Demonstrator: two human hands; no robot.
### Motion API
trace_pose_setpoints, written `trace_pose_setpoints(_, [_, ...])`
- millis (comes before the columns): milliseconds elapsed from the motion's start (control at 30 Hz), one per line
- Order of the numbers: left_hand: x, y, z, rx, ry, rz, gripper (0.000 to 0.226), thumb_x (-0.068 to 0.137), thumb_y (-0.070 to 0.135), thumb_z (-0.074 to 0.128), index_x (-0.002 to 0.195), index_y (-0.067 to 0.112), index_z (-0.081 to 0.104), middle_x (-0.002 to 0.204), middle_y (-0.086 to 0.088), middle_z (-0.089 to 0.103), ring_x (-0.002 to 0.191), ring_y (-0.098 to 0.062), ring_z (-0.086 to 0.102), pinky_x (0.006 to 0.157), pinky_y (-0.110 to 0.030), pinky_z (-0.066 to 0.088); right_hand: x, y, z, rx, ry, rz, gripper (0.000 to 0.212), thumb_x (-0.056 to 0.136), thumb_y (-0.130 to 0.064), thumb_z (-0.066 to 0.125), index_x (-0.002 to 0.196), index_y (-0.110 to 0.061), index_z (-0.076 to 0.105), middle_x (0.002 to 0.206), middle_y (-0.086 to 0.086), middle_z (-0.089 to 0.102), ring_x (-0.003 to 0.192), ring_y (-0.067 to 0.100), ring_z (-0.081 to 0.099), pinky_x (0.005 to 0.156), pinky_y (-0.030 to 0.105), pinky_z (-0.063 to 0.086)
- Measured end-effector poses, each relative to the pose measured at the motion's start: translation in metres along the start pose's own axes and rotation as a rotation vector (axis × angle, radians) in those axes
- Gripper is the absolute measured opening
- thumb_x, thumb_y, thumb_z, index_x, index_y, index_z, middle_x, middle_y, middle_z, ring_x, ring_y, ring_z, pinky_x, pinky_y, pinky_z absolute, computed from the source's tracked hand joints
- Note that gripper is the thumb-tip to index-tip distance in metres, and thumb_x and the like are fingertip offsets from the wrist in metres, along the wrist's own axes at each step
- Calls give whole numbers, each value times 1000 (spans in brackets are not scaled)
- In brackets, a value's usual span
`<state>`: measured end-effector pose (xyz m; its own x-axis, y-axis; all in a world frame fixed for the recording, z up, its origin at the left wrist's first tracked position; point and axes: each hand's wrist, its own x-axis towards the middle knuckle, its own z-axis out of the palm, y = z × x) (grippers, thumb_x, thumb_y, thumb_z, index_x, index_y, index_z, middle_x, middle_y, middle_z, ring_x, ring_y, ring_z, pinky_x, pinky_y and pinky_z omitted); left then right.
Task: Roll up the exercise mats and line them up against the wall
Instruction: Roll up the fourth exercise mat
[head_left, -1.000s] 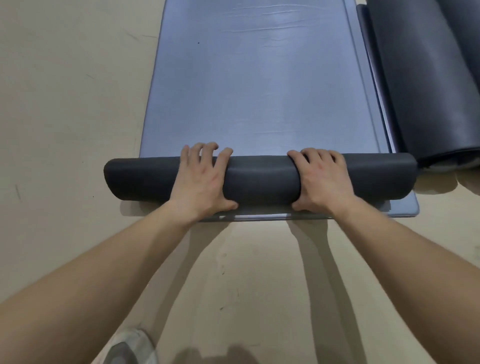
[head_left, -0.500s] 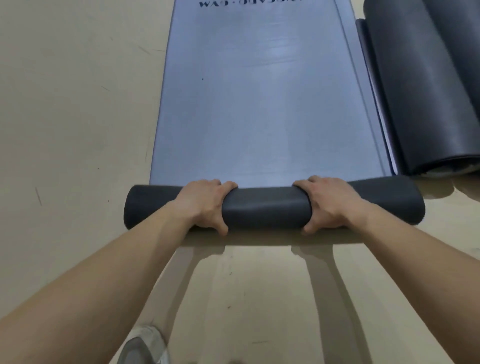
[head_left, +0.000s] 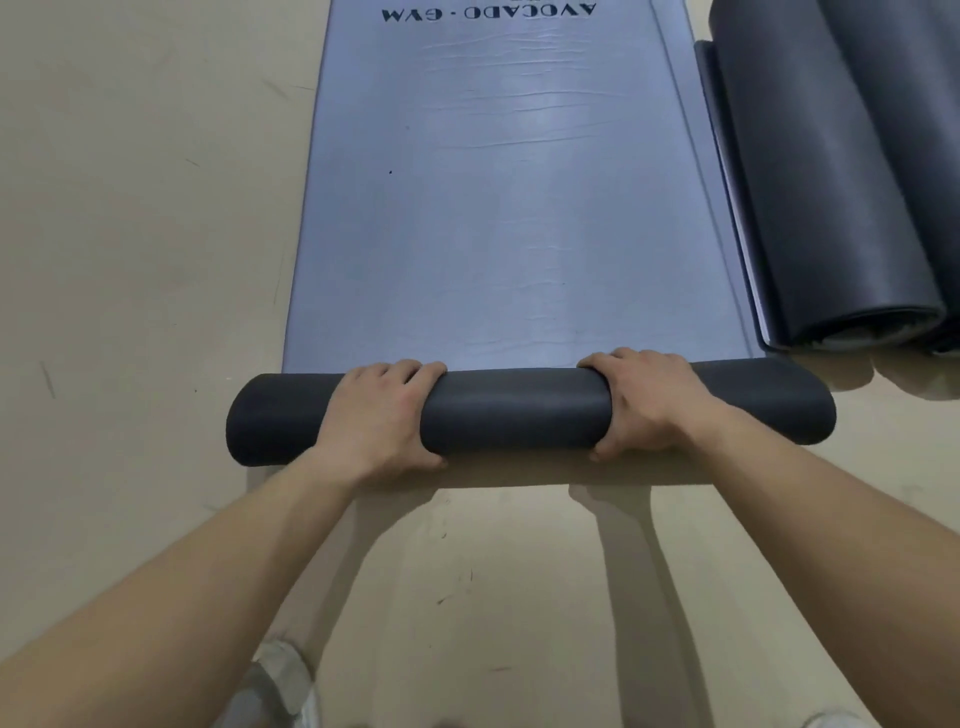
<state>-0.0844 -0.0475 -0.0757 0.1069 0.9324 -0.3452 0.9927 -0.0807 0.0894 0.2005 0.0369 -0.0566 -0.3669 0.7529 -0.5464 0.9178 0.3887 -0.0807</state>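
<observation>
Beige floor (head_left: 130, 234), seen from above over two bare forearms. Blue mat (head_left: 498, 208) lying flat, stretching away, upside-down lettering near its far end. Near end already curled into a dark roll (head_left: 511, 410) running left to right, only a few turns thick. Left hand (head_left: 379, 415) and right hand (head_left: 649, 402) both wrapped over the roll, fingers curled across the top, thumbs tucked under the near side, gripping it firmly. Well apart, either side of the roll's middle. To the right, just beside the flat mat, rolled mats (head_left: 831, 182) lying lengthwise, apparently finished. Most of the blue mat left to roll; no wall in view, so lining up looks not yet done for this one.
</observation>
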Motion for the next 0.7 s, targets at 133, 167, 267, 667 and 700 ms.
trace_pose_setpoints(133, [39,-16,-34,-130,-252,27,97,58,75,80,140,41,40,129,11,61,109,-21,60,94,-43,51,-4,-9,32,-196,361,31,99,61,-55,84,144,-24,40,133,4,55,118,32,54,107,53,36])
trace_pose_setpoints(167, [46,-18,-38,-123,-293,25,98,58,75,81,140,41,40,129,10,62,109,-22,60,94,-43,52,-3,-10,36,-208,403,45,97,60,-52,85,142,-23,42,129,4,56,114,33,55,104,53,37])
trace_pose_setpoints(267, [43,-13,-35,-13,-154,-22,109,59,83,74,149,38,33,137,5,57,118,-24,57,104,-45,46,10,-9,14,-190,319,36,91,59,-63,78,136,-31,43,123,0,59,104,30,59,95,46,41])
trace_pose_setpoints(667, [78,-22,-36,55,-10,35,123,54,82,76,154,34,23,147,-1,45,131,-27,47,110,-47,37,38,0,18,-242,457,3,126,52,-57,90,154,-25,23,144,11,41,131,37,40,115,62,22])
trace_pose_setpoints(700, [75,-21,-30,96,45,23,127,53,84,74,156,34,17,153,-3,37,137,-30,41,114,-50,32,44,3,14,-236,439,-7,123,54,-58,88,153,-27,23,143,9,43,130,35,42,115,60,23])
